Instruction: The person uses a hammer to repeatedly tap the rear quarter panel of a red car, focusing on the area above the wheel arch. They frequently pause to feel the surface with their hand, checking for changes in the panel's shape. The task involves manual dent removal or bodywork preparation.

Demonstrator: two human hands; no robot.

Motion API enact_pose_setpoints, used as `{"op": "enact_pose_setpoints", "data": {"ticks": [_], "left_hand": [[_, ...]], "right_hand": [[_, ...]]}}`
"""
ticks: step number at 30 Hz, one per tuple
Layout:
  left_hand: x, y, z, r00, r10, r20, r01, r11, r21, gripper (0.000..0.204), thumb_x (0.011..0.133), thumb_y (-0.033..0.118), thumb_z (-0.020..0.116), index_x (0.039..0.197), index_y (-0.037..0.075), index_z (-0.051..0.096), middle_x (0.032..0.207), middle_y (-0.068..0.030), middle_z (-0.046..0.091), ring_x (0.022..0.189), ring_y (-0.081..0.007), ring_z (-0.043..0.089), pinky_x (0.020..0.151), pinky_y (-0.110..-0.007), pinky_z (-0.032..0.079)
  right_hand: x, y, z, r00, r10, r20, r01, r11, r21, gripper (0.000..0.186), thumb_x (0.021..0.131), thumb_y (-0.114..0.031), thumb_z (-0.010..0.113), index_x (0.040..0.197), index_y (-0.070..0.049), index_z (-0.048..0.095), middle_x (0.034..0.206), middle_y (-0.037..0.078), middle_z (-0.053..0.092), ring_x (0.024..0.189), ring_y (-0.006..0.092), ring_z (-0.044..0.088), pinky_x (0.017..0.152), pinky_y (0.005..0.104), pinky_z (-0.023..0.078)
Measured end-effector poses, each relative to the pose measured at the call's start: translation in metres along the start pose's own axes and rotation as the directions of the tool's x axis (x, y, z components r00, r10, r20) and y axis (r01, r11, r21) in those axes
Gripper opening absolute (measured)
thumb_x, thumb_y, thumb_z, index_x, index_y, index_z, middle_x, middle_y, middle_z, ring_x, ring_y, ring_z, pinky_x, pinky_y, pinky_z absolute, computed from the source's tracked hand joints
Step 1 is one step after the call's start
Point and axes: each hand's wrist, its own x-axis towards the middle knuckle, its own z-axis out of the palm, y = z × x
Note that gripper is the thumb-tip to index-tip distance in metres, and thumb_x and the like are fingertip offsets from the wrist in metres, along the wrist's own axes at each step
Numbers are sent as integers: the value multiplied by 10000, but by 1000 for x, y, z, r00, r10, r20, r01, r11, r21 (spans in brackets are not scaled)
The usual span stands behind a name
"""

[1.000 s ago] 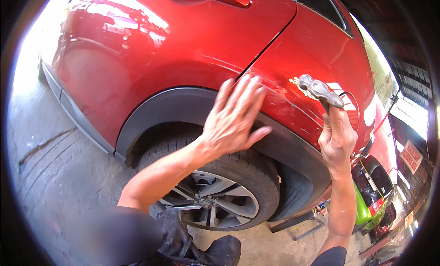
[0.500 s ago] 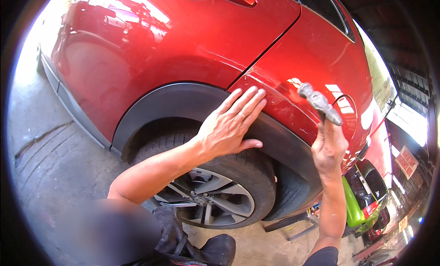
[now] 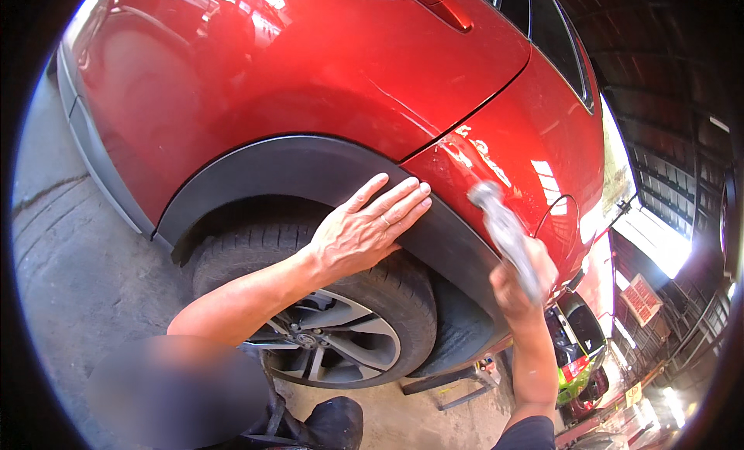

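In front of me is the red body panel (image 3: pixel 310 78) of a car, with pale scratches around the lower end of the door gap. My left hand (image 3: pixel 360 229) lies flat with fingers stretched out against the black wheel arch trim (image 3: pixel 287 159), its fingertips at the trim's upper edge by the red paint. Gripped in my right hand (image 3: pixel 521 287) is a hammer (image 3: pixel 500 225), smeared by motion. Its head is close to the scratched red panel behind the door gap; I cannot tell whether it touches.
Below my left hand is the rear wheel's tyre (image 3: pixel 418 303) with its alloy rim (image 3: pixel 353 338). A metal stand (image 3: pixel 465 392) is on the floor beyond the wheel. A green vehicle (image 3: pixel 573 380) stands at the right, and concrete floor (image 3: pixel 93 279) lies at the left.
The hammer has swung down and left, nearer the panel, and its head has tipped over. My left hand has slid off the red paint onto the trim. The view has shifted slightly.
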Motion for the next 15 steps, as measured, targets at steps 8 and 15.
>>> {"op": "enact_pose_setpoints", "data": {"ticks": [8,15], "left_hand": [[-2,-6,-3,1000,24,16,-24,999,25,725,920,112,528,1597,119,267,1675,-50,234,1553,-197,192,1279,-465,115],[-3,-7,-2,1000,19,10,-19,1000,16,710,931,123,504,1598,112,261,1681,-52,215,1557,-195,175,1280,-465,108]], "right_hand": [[34,-5,6,999,31,-43,-31,999,-18,576,704,106,641,1257,-57,655,823,109,643,672,273,656,561,361,522],[31,-3,12,959,188,210,-159,976,-149,586,768,102,650,1335,-41,619,766,100,602,631,270,608,560,380,499]]}}
